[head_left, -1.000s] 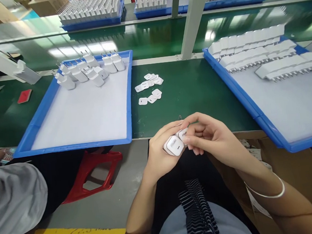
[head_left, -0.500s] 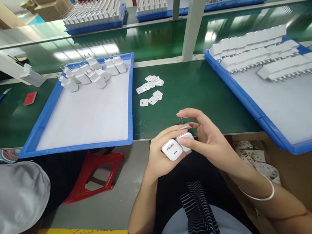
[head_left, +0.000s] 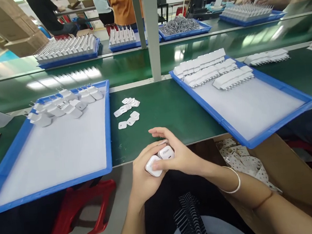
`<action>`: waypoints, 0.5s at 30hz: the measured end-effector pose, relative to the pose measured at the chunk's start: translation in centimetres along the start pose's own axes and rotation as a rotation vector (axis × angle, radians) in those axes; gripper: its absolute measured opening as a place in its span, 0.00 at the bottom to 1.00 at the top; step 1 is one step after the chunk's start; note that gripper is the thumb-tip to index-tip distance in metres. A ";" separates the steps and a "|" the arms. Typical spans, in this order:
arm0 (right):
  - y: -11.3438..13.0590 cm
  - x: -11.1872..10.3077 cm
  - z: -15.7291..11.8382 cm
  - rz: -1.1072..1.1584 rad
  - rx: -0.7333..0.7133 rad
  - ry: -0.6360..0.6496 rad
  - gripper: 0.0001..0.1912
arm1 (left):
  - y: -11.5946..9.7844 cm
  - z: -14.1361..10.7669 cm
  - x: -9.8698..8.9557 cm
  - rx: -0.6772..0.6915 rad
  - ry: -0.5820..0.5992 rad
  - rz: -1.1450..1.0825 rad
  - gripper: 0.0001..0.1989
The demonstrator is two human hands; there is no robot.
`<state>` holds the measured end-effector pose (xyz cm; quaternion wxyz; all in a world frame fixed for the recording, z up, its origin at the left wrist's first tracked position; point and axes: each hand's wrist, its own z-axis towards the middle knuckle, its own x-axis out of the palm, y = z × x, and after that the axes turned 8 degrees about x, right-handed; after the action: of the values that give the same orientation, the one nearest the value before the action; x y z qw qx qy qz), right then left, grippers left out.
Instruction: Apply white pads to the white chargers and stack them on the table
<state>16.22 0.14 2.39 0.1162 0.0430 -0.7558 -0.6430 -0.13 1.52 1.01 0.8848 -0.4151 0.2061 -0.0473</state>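
Two white plug chargers, a left charger (head_left: 151, 169) and a right charger (head_left: 168, 152), lie side by side in my left hand (head_left: 141, 176), whose fingers wrap round them. The right one shows dark print and a slot on its end face. My right hand (head_left: 185, 159) lays its thumb across the left charger's face, its index finger stretched out above; its other fingers are partly hidden behind the chargers. A thin white piece (head_left: 163, 142) shows between the two hands' fingers. Loose white end caps (head_left: 122, 125) lie on the green bench beyond my hands.
At left stands a blue-rimmed tray (head_left: 107, 136) with several chargers at its back. Another blue-rimmed tray (head_left: 212, 108) at right holds rows of white chargers. A post (head_left: 153, 40) rises behind the bench. Below are a red stool (head_left: 99, 224) and an open cardboard box (head_left: 294, 170).
My view has turned right and up. My right thumb has moved from the right charger to the left one, and print now shows on the right one.
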 end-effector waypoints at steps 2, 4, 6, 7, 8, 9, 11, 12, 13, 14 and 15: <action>0.3 -1.2 -0.7 0.098 -0.075 0.024 0.36 | -0.4 0.4 -0.6 0.009 0.026 0.003 0.22; 0.7 -2.7 -1.6 0.183 -0.144 -0.009 0.28 | -0.7 0.7 -1.4 0.003 0.030 0.001 0.23; 0.7 -4.2 -2.2 0.196 -0.141 -0.104 0.23 | -1.0 0.7 -2.3 -0.017 0.009 -0.011 0.23; 0.5 -4.9 -2.5 0.194 -0.118 -0.144 0.21 | -1.1 0.7 -2.7 -0.028 -0.010 -0.011 0.23; 0.1 -5.5 -2.8 0.196 -0.093 -0.174 0.19 | -1.3 0.6 -3.2 -0.035 -0.029 -0.005 0.23; -0.3 -6.0 -3.0 0.202 -0.064 -0.192 0.17 | -1.5 0.6 -3.8 -0.038 -0.048 0.009 0.22; -1.3 -6.8 -3.5 0.212 0.005 -0.196 0.14 | -2.1 0.6 -5.1 -0.031 -0.093 0.076 0.21; -1.9 -7.2 -3.8 0.217 0.041 -0.192 0.13 | -2.3 0.6 -6.0 -0.023 -0.116 0.129 0.21; -2.3 -7.5 -4.1 0.226 0.075 -0.188 0.12 | -2.5 0.8 -6.9 -0.017 -0.133 0.196 0.20; -2.7 -7.9 -4.4 0.236 0.103 -0.186 0.11 | -2.6 1.0 -8.0 -0.014 -0.141 0.279 0.19; -3.0 -8.2 -4.6 0.248 0.122 -0.187 0.11 | -2.7 1.3 -9.2 -0.015 -0.140 0.380 0.18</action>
<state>25.02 -3.07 -0.91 0.1209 -0.1035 -0.8006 -0.5777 -7.74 3.03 6.78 0.8869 -0.3775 0.2191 0.1511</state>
